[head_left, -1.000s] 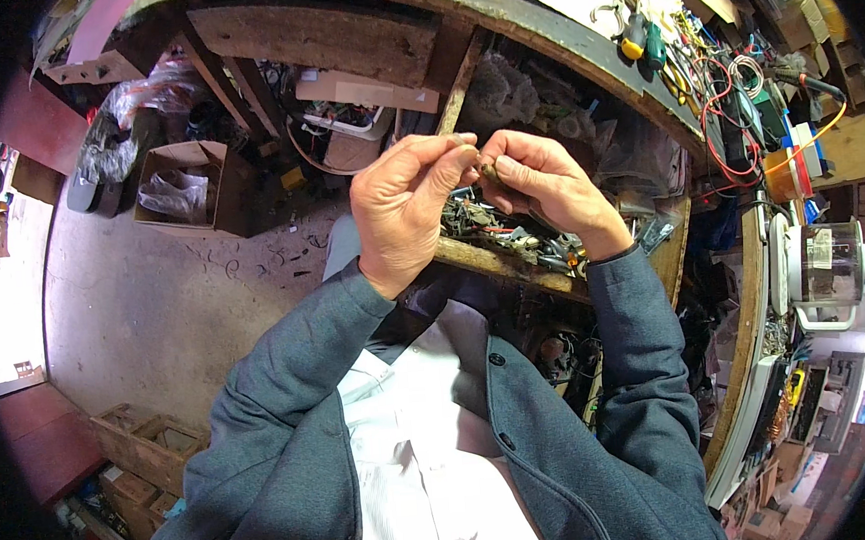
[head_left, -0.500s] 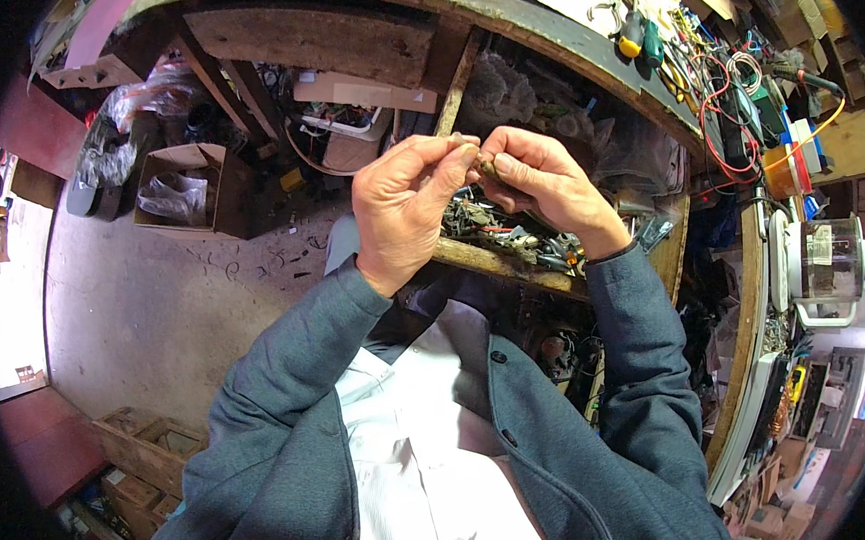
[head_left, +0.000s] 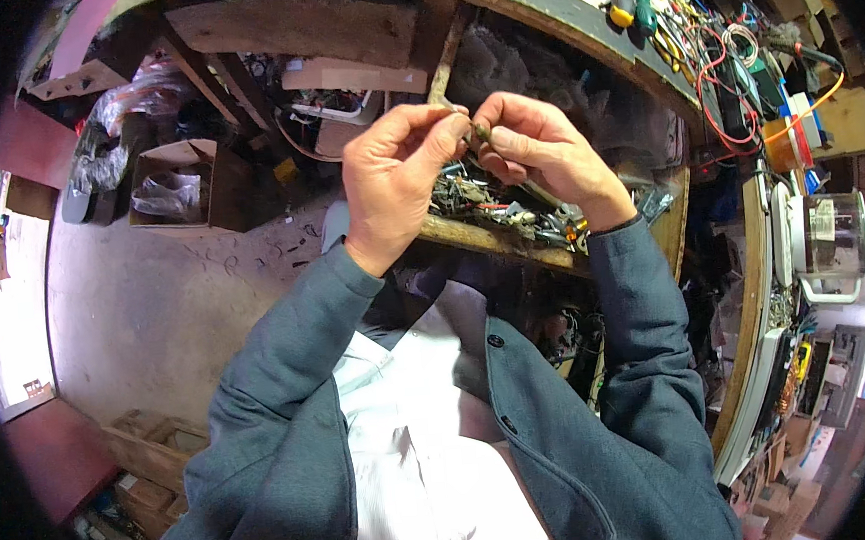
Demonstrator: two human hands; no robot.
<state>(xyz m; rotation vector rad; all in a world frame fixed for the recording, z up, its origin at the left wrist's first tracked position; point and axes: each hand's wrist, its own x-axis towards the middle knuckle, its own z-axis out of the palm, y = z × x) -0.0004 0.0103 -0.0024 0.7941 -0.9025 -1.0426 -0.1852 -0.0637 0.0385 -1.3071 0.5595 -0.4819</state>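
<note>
Both hands are raised close together over an open drawer (head_left: 510,236) filled with small metal parts and tools. My right hand (head_left: 545,152) pinches a small dark, brownish piece (head_left: 482,132) between thumb and forefinger; it is too small to name. Beside it, my left hand (head_left: 396,177) is closed in a pinch, thumb against forefinger. Its fingertips meet or nearly meet the small piece, and what lies between them is hidden. Loose metal bits and a red-handled item lie in the drawer just below the fingers.
A dark workbench edge (head_left: 536,24) curves across the top. Screwdrivers (head_left: 644,14) and tangled wires lie at the upper right. A clear-walled appliance (head_left: 831,234) stands at the right. An open cardboard box (head_left: 186,187) with plastic wrap sits on the floor, and a wooden crate (head_left: 154,440) lies lower left.
Both hands have risen slightly in the picture, still pinching close together. The fingertips have shifted a little, so the small dark piece shows more clearly.
</note>
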